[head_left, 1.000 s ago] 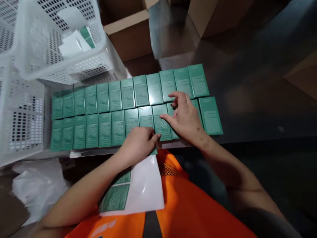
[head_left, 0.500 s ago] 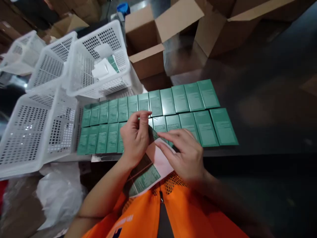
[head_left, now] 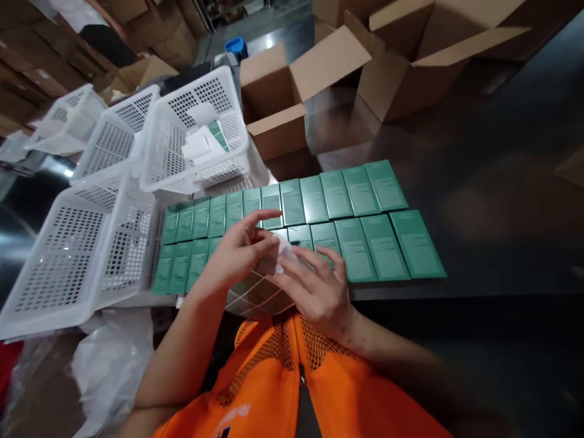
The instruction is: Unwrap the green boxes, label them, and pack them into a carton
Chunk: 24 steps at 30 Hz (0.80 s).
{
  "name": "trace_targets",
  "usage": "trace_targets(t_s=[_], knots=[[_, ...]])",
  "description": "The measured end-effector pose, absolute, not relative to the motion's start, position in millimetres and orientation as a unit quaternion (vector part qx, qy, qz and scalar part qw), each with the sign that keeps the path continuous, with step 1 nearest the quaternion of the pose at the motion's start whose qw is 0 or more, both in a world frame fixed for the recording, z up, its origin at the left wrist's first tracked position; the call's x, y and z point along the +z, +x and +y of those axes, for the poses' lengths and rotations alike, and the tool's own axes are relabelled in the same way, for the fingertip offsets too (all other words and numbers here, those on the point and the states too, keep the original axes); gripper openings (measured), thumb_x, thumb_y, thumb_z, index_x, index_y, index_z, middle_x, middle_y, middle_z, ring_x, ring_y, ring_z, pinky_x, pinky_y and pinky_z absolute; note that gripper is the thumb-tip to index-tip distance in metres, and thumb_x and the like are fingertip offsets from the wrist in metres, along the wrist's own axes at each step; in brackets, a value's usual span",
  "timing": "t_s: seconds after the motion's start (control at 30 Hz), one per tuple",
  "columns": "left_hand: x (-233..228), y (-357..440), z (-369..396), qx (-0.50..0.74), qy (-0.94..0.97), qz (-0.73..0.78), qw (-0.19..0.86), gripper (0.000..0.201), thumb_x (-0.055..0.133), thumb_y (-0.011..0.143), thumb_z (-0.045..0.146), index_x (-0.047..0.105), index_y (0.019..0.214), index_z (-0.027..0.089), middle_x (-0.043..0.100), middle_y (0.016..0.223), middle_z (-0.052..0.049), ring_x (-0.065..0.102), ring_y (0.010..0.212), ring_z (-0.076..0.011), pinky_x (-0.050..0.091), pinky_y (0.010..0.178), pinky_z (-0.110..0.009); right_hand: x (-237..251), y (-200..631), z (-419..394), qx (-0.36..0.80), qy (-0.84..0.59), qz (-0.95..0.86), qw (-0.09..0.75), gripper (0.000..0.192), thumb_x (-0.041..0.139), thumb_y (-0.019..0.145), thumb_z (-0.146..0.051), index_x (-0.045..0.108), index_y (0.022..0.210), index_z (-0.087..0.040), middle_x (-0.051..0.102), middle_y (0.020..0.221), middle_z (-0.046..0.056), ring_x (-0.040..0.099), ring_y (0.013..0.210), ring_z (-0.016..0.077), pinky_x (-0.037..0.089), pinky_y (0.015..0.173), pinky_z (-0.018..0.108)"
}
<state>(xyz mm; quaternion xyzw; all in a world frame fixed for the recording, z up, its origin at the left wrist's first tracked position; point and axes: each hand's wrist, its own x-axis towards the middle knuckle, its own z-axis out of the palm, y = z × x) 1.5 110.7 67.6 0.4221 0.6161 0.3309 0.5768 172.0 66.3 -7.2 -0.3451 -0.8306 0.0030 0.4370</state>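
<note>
White baskets (head_left: 82, 243) crowd the left edge. Our left hand (head_left: 237, 255) pinches the sheet (head_left: 260, 286), held over the surface's (head_left: 479, 243) near edge; its long axis is hard to tell. Right hand (head_left: 314, 289) grips its other corner. Green boxes (head_left: 365, 243) lie in two rows; open room right.

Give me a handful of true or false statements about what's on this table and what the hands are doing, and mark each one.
1. Both hands, left hand and right hand, hold a sticker sheet above the table edge. True.
2. The green boxes stand upright in one stack. False: they lie flat in two rows on the dark table.
3. The white perforated baskets sit left of the boxes. True.
4. The nearest cardboard carton is taped shut. False: its flaps are open.
5. The person wears a blue vest. False: the vest is orange.
</note>
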Motion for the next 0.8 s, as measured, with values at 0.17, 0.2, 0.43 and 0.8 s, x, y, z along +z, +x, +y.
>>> trace_targets(t_s=[0.17, 0.2, 0.43, 0.8], knots=[[55, -23, 132, 0.369, 0.375, 0.623, 0.579, 0.057, 0.081, 0.062, 0.022, 0.065, 0.117, 0.017, 0.061, 0.068, 0.004, 0.055, 0.058, -0.0099, 0.042, 0.054, -0.021, 7, 204, 52, 0.085, -0.153, -0.878, 0.446, 0.028, 0.060, 0.093, -0.023, 0.073, 0.079, -0.043, 0.074, 0.112, -0.019, 0.064, 0.118, 0.0111, 0.050, 0.105, 0.035], [54, -27, 135, 0.375, 0.369, 0.626, 0.576, 0.057, 0.081, 0.060, 0.020, 0.067, 0.115, 0.017, 0.060, 0.070, 0.004, 0.054, 0.058, -0.0094, 0.042, 0.054, -0.020, 13, 215, 54, 0.151, -0.138, -0.874, 0.441, 0.027, 0.059, 0.093, -0.025, 0.073, 0.082, -0.045, 0.075, 0.109, -0.020, 0.067, 0.112, 0.0116, 0.052, 0.102, 0.034], [57, 0, 142, 0.344, 0.441, 0.687, 0.464, 0.019, 0.057, 0.078, 0.029, 0.071, 0.084, 0.017, 0.044, 0.044, 0.004, 0.037, 0.040, -0.0106, 0.025, 0.044, -0.026, 47, 261, 151, 0.425, -0.403, -0.661, 0.470, 0.006, 0.076, 0.082, -0.034, 0.073, 0.085, -0.029, 0.072, 0.083, 0.001, 0.067, 0.081, 0.0204, 0.054, 0.078, 0.038], [16, 37, 161, 0.240, 0.565, 0.621, 0.487, 0.033, 0.061, 0.083, 0.049, 0.061, 0.074, 0.018, 0.052, 0.054, 0.003, 0.043, 0.049, -0.0117, 0.031, 0.052, -0.026, 8, 230, 246, 0.538, -0.432, -0.627, 0.361, 0.020, 0.080, 0.073, -0.032, 0.069, 0.081, -0.017, 0.064, 0.070, -0.001, 0.055, 0.065, 0.0125, 0.045, 0.065, 0.028]])
